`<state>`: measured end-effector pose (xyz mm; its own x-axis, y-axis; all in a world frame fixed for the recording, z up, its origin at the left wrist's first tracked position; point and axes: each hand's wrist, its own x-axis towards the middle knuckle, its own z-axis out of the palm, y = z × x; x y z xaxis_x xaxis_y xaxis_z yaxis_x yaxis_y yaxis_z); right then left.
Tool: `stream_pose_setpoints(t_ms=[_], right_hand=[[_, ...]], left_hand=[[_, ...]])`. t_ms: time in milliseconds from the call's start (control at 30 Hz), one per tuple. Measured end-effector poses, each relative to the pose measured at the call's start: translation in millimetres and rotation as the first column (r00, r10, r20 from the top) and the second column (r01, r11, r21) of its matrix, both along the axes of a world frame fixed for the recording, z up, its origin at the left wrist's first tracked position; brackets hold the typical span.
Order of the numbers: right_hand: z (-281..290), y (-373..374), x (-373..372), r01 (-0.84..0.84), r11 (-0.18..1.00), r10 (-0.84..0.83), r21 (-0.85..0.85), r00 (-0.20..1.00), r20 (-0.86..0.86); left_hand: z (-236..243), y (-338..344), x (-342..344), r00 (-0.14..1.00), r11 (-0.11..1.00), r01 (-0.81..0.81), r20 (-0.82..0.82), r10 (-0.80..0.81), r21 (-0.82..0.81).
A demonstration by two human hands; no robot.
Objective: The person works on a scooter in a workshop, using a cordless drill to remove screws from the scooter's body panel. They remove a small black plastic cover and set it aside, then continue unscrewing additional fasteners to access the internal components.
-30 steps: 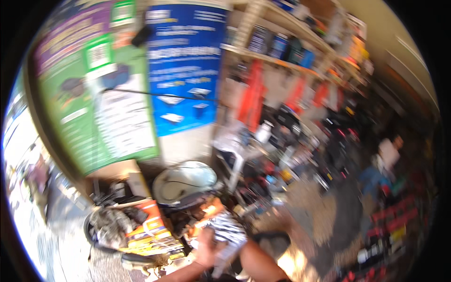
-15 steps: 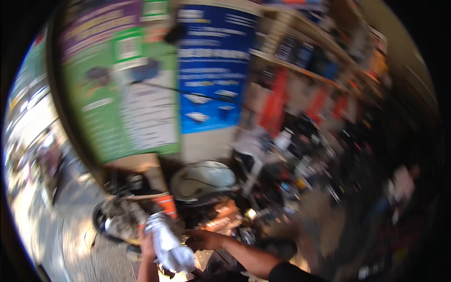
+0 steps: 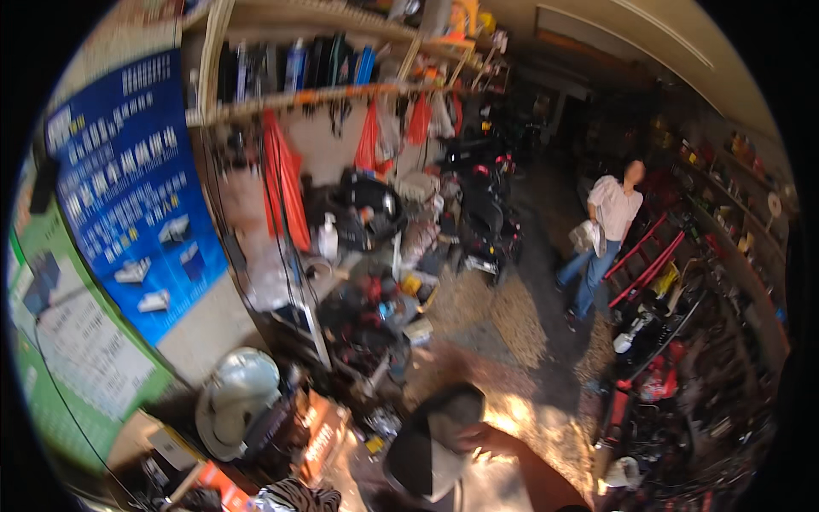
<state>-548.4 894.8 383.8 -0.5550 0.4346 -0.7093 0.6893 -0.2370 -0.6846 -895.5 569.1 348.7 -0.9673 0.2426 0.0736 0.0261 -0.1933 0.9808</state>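
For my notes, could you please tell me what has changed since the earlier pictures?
The view swung right. The right hand, earlier at the striped cloth, has moved right to the dark seat-like piece. The left hand has left the view, so whether it let go of the cloth is unclear. The blue poster and orange box stayed put.

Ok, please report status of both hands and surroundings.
Left hand out of view. Right hand at dark rounded object, contact unclear. Striped cloth at lower edge; person farther back.

Bottles stand on the shelf. Bags hang below the shelf. A poster is positioned left of it; a person stands to its right.
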Motion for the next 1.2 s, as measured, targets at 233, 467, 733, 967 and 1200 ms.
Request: stream_pose_setpoints(t_ms=[233,467,733,967,1200], right_hand=[[22.0,-211.1,-232.0,-0.427,0.888,0.396,0.171,0.519,-0.758],[42.2,-252.3,-274.3,-0.125,0.992,0.047,-0.022,0.519,-0.854],[82.0,-306.0,-265.5,-0.296,0.88,0.464,0.371,0.364,-0.808],[66.0,-291.1,-259.7,-0.261,0.449,0.887,0.855,0.249,-0.389],[76.2,-311.1,-265.6,-0.849,0.526,0.445,-0.049,0.324,-0.835]], left_hand=[[-23.3,-9.2,-16.2,0.967,0.973,0.203,-0.179,-0.182,0.107],[5.0,-33.3,67.1,0.998,0.953,0.008,-0.066,0.013,0.302],[15.0,-69.8,63.1,0.996,0.987,-0.08,0.035,0.076,0.142],[44.3,-94.1,70.5,0.998,0.992,-0.054,-0.032,0.058,0.116],[92.0,-134.9,102.1,0.89,0.442,0.071,-0.143,-0.433,-0.894]])
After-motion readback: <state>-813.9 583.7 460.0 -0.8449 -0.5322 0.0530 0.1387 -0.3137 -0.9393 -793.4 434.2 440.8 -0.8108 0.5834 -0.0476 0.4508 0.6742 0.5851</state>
